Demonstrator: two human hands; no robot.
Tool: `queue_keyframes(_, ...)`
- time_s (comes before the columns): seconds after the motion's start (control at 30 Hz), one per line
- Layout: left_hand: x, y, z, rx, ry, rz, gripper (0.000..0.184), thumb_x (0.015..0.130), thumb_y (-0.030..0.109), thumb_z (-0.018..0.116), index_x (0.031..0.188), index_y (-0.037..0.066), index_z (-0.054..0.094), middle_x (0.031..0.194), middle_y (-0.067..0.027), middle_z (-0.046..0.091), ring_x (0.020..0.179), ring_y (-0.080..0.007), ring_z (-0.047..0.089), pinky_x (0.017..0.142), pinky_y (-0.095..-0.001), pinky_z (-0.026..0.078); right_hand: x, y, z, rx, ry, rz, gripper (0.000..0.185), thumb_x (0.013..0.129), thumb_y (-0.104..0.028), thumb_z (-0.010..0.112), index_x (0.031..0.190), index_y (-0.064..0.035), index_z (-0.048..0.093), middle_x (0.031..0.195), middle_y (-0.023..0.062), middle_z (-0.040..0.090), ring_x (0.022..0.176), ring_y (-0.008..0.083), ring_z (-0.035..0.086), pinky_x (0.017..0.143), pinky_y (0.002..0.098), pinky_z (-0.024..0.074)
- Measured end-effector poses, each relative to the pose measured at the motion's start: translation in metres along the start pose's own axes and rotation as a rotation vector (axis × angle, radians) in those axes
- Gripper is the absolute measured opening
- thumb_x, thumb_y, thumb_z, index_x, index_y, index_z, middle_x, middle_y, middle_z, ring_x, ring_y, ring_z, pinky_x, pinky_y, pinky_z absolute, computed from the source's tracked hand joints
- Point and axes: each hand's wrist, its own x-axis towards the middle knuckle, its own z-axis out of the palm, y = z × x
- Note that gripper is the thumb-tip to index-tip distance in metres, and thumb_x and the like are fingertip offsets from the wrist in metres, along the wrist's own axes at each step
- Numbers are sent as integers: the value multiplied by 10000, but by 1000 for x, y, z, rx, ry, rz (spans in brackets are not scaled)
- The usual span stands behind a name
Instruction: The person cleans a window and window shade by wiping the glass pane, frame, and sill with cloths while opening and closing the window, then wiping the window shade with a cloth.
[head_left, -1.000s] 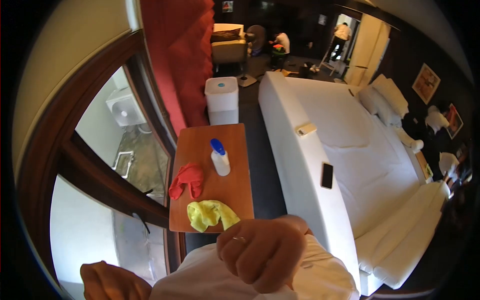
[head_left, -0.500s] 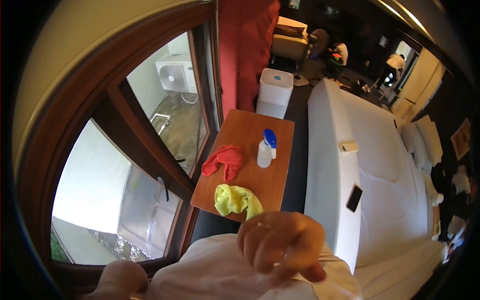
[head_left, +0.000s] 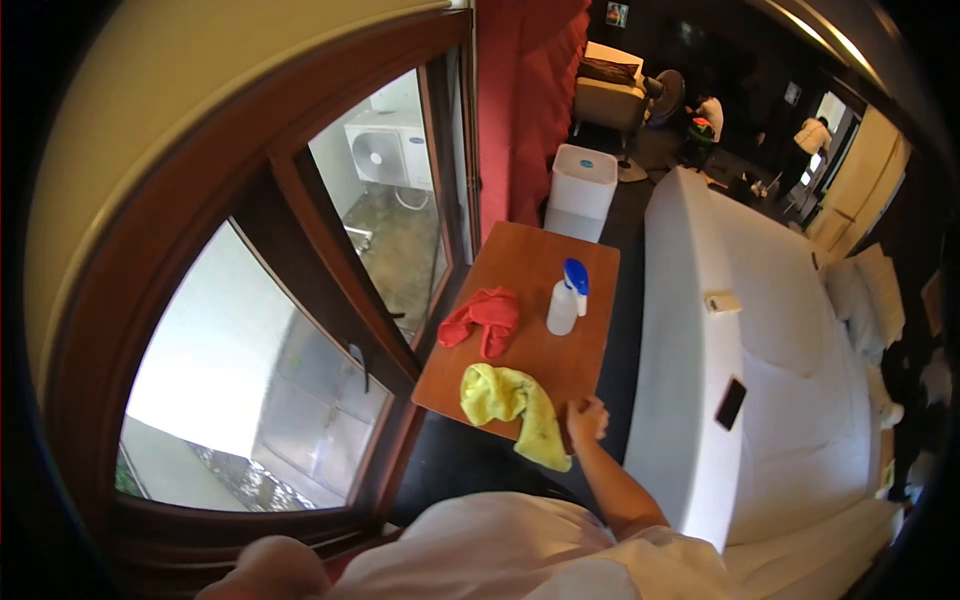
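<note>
My right hand (head_left: 588, 422) is at the near right corner of a small brown wooden table (head_left: 545, 370), its fingers curled at the edge. Beside it, a yellow cloth (head_left: 515, 400) lies crumpled, with one end hanging over the table's near edge. Farther back on the tabletop lies a bunched red cloth (head_left: 485, 320). A white spray bottle (head_left: 564, 308) with a blue head stands upright to the right of that cloth. At the lower left only part of my left arm (head_left: 275, 568) shows; the hand is out of view.
Brown-framed windows (head_left: 330, 270) line the left side, by a red curtain (head_left: 520, 110). A white bin-like box (head_left: 583, 180) stands behind the table. On the right, a white bed (head_left: 780, 400) has a phone (head_left: 730, 403) on its near ledge. Two people are at the back.
My right hand has moved from close to the camera down and away to the table's corner. The view has shifted, so the table and its things appear farther right. The yellow cloth shows fully.
</note>
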Motion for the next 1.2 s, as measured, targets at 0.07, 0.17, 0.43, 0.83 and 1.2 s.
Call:
queue_keyframes(0.07, -29, -1, 7, -112, 289, -94, 302, 921, 276, 487, 959, -11, 573, 1066, -109, 583, 948, -204, 541, 864, -333, 427, 0, 26, 9, -56, -72, 163, 637, 709, -421, 714, 1198, -94, 470, 1195, 153, 474, 1148, 307, 433, 935, 461, 356)
queue_keyframes(0.17, -55, 32, -40, 433, -342, -564, 283, 838, 261, 559, 934, -2, 599, 920, -127, 566, 879, -244, 533, 812, -366, 429, 16, 47, 16, 672, -549, 185, 693, 757, -386, 715, 1230, 39, 440, 1233, 190, 479, 1087, 313, 516, 905, 419, 423)
queue_keyframes(0.43, -42, 137, -59, 890, -932, -1349, 170, 808, 151, 581, 817, -18, 598, 797, -130, 586, 751, -253, 563, 692, -331, 444, 38, 41, 18, 914, -633, 161, 619, 799, -254, 707, 1256, 66, 437, 1231, 171, 516, 1095, 297, 517, 916, 398, 417)
queue_keyframes(0.83, -18, 184, 54, 1197, -798, -1170, 242, 861, 188, 534, 873, -47, 590, 845, -144, 589, 795, -253, 564, 724, -322, 435, 161, 32, -20, 775, -529, 105, 504, 792, -195, 712, 1178, 75, 533, 1168, 196, 570, 996, 291, 578, 852, 382, 448)
queue_keyframes(1.2, -324, 221, 73, 797, -671, -1974, 648, 818, 260, 663, 1340, 41, 349, 1327, -179, 367, 1231, -283, 380, 998, -379, 334, 108, 69, -29, 441, -556, -35, 559, 779, -299, 701, 1151, 78, 524, 1145, 212, 576, 1055, 311, 557, 883, 369, 421)
